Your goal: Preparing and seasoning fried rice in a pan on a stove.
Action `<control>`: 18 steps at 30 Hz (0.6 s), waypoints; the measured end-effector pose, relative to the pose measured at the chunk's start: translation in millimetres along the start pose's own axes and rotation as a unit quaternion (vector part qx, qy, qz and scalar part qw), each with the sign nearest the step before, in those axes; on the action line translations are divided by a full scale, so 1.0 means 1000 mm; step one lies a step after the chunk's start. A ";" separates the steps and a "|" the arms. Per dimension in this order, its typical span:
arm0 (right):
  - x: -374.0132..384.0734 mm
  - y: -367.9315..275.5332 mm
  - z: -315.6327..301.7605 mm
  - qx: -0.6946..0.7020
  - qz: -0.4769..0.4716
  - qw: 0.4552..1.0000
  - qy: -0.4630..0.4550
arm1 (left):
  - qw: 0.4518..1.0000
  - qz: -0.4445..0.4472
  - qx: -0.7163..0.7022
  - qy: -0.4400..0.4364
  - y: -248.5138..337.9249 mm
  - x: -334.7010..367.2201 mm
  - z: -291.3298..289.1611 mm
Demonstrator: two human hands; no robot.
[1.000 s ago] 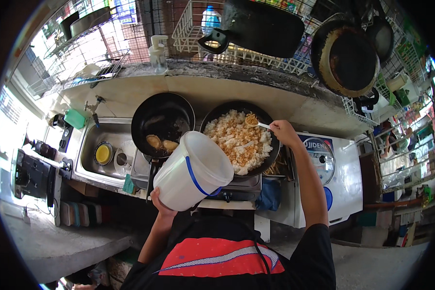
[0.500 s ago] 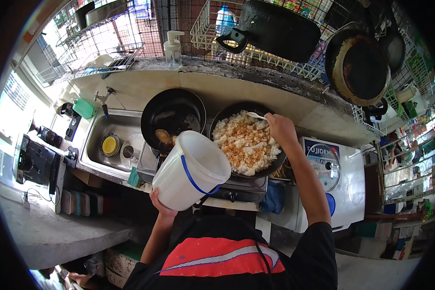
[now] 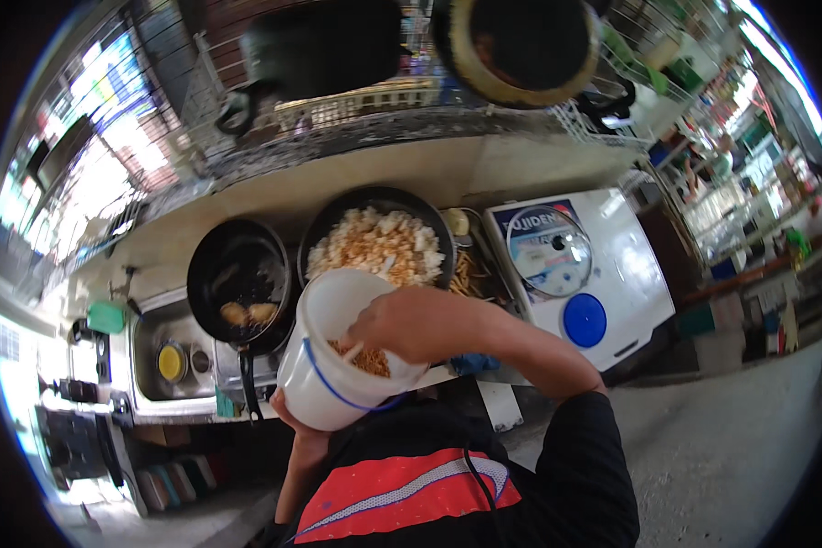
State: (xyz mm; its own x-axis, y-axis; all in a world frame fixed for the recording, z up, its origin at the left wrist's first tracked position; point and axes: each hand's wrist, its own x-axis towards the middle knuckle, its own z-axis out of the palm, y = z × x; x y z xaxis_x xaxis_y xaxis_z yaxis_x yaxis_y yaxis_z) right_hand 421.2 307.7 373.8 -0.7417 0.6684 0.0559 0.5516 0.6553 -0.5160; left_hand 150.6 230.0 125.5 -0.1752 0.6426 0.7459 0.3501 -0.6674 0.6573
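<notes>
My left hand (image 3: 300, 418) grips a white plastic bucket (image 3: 312, 391) with a blue handle, low on its side, tilting its mouth toward the stove. Brown crumbly granules (image 3: 373, 362) lie inside it. Into the bucket's mouth reaches my right hand (image 3: 397, 322), closed on a white spoon (image 3: 352, 351) whose far end is partly hidden. Just beyond the bucket stands a black pan (image 3: 447, 239) full of white rice (image 3: 374, 236) sprinkled with the brown granules. To its left, a black frying pan (image 3: 219, 251) holds browned pieces (image 3: 248, 315) in oil.
A steel sink (image 3: 146, 365) with a yellow round item (image 3: 170, 362) is at the left. On the white surface at the right lie a glass lid (image 3: 553, 256) and a blue lid (image 3: 584, 320). Blackened pots (image 3: 324, 50) hang above the ledge. A tray of brown strips (image 3: 466, 274) sits beside the rice.
My right hand has moved with the spoon from over the rice into the bucket. The view has shifted to the right, and granules now show inside the bucket.
</notes>
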 end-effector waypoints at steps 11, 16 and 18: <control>-0.346 0.215 0.092 -0.085 0.565 0.691 0.443 | 0.879 -0.196 0.119 -0.419 0.036 -0.021 -0.044; -0.420 0.238 0.160 -0.116 0.747 0.608 0.243 | 0.876 -0.340 -0.034 -0.340 0.081 -0.040 -0.060; -0.410 0.229 0.143 -0.107 0.751 0.606 0.240 | 0.887 -0.324 -0.050 -0.325 0.092 -0.042 -0.060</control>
State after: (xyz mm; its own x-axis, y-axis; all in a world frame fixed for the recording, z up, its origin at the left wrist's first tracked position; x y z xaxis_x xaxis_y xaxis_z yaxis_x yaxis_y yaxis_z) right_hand 796.8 133.5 110.2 0.8258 0.5594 -0.0709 0.5419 -0.8221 -0.1746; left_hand 135.1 119.3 161.5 0.2696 0.9629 0.0097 0.2808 -0.0883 0.9557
